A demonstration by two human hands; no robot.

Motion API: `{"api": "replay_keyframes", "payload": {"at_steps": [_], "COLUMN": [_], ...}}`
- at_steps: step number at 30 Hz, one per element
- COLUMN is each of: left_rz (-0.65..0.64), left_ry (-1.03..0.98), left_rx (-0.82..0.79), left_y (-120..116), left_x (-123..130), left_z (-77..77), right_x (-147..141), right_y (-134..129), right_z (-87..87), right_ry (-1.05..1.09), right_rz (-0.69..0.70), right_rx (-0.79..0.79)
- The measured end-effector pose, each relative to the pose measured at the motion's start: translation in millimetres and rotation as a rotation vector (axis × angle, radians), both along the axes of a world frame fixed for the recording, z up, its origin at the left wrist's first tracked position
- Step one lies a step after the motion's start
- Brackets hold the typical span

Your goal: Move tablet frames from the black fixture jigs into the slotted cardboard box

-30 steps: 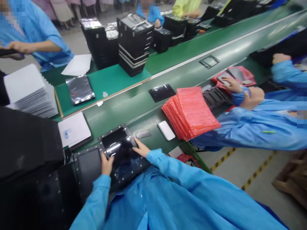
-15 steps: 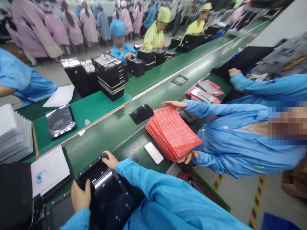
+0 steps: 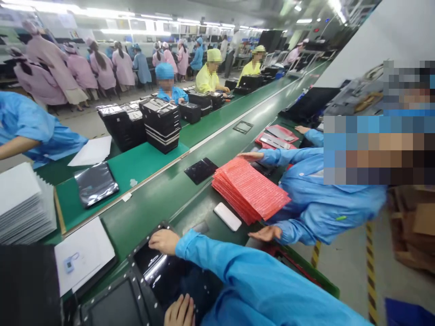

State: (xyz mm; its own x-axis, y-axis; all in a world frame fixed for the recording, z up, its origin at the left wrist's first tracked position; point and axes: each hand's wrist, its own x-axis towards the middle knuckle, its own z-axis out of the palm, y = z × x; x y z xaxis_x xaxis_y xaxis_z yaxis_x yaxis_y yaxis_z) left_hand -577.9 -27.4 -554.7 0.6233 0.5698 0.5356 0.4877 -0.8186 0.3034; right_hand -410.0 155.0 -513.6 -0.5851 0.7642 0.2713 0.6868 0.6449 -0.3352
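A glossy black panel (image 3: 183, 276) with a dotted frame lies in front of me, partly over or beside a second dark framed piece (image 3: 115, 303). My right hand (image 3: 165, 241) rests at the panel's far edge with its fingers curled down; what they grip, if anything, is hidden. Near the bottom edge, my left hand (image 3: 180, 311) lies on the panel's glossy surface, fingers stretched out side by side.
Right of me, a person's hands flank a stack of red bubble bags (image 3: 251, 188). A white phone-like object (image 3: 227, 216) and a black sheet (image 3: 200, 170) lie on the green belt (image 3: 152, 199). White sheets (image 3: 83, 253) are at left.
My left hand has moved from the panel's left edge to its near part. My right hand has shifted slightly right and down. The person's lower hand has come away from the red bags.
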Motion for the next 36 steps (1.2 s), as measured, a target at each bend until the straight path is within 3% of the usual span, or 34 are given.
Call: {"api": "replay_keyframes", "payload": {"at_steps": [4, 7, 9, 12, 13, 16, 18, 22, 26, 30, 32, 34, 36], "left_rz": [-0.08, -0.078, 0.144, 0.649, 0.715, 0.551, 0.588, 1.064, 1.235, 1.145, 1.095, 1.11, 0.989], "left_ry": [-0.039, 0.029, 0.029, 0.099, 0.164, 0.339, 0.324, 0.186, -0.017, -0.474, -0.545, -0.512, -0.435], "left_rx": [-0.047, -0.187, -0.333, -0.532, -0.581, -0.724, -0.782, -0.85, -1.056, -1.149, -1.164, -1.175, -1.118], "left_y": [12.3, 28.4, 33.0, 19.1, 10.4, -9.6, -8.8, 16.6, 36.0, 33.2, 22.1, 6.7, -8.6], "left_x": [0.6, -32.6, -67.1, -116.8, -129.5, -152.7, -155.9, -135.6, -123.2, -145.4, -146.1, -128.4, -93.0], "left_z": [27.2, 39.2, 34.2, 11.6, 2.9, -14.7, -14.2, 10.1, 34.2, 55.8, 75.7, 102.2, 128.4], "right_x": [-8.0, -18.7, -24.4, -30.3, -32.2, -40.0, -46.2, -50.8, -31.9, -9.4, -8.1, -15.0, -24.5], "right_y": [-7.8, -35.2, -70.4, -142.5, -167.1, -223.4, -239.4, -234.6, -225.2, -214.9, -201.0, -184.1, -169.9], "right_z": [20.1, 39.2, 49.6, 59.8, 61.7, 63.3, 62.7, 65.4, 71.6, 73.1, 71.6, 69.6, 67.6], "right_ry": [-0.082, -0.095, -0.077, -0.138, -0.188, -0.335, -0.401, -0.393, -0.294, -0.03, 0.198, 0.479, 0.771], "right_rz": [-0.159, -0.304, -0.379, -0.441, -0.469, -0.556, -0.592, -0.572, -0.471, -0.405, -0.379, -0.32, -0.212], "right_rx": [-0.113, -0.211, -0.269, -0.381, -0.429, -0.569, -0.615, -0.599, -0.654, -0.66, -0.707, -0.879, -1.081]}}
